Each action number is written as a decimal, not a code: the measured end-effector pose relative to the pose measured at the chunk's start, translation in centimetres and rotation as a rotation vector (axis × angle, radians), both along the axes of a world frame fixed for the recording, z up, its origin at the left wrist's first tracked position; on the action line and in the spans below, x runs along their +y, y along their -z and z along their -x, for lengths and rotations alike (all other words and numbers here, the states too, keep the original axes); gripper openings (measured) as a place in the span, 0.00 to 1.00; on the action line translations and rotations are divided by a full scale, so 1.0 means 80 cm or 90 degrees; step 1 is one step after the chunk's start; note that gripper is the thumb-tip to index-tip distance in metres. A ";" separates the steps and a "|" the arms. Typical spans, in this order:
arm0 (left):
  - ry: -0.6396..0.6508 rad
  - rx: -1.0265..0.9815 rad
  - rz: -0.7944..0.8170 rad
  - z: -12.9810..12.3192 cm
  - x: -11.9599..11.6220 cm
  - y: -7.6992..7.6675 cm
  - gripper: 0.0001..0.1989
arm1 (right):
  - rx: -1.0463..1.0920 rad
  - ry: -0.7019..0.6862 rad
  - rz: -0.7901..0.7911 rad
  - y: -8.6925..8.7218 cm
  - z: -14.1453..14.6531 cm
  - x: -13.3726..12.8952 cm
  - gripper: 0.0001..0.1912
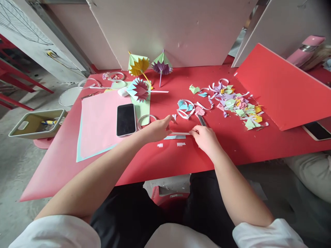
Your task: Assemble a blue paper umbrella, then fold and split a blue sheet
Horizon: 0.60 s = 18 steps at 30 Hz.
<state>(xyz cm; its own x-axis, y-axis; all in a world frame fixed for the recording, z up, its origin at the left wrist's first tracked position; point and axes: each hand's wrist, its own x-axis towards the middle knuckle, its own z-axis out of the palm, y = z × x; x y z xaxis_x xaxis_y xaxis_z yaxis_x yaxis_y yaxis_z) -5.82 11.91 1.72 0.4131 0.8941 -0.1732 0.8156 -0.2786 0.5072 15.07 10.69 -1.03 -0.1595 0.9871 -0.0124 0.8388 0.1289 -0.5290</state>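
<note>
Scraps (181,144) lie nearest on the red counter (155,168). Just beyond, white strip (180,133) spans between the hands. Right hand (205,139): grip narrow, apparently pinching one end. Left hand (159,130): at the other end; cannot tell if it grips. Judged step: positioning strip. Next move calls for steady, light fingertips, strip kept flat. Farther back: white loops (190,116), then paper umbrellas (139,65).
</note>
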 end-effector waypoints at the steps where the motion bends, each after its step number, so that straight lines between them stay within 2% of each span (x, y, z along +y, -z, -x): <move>1: -0.002 0.010 -0.001 -0.001 0.001 0.003 0.16 | -0.032 -0.003 -0.009 0.000 0.001 0.000 0.09; 8: -0.014 0.041 0.020 -0.003 0.000 0.008 0.10 | -0.120 -0.033 -0.035 0.004 0.004 -0.001 0.08; 18: -0.023 0.006 0.074 -0.001 0.001 0.006 0.07 | -0.144 -0.048 0.026 0.003 0.005 -0.002 0.08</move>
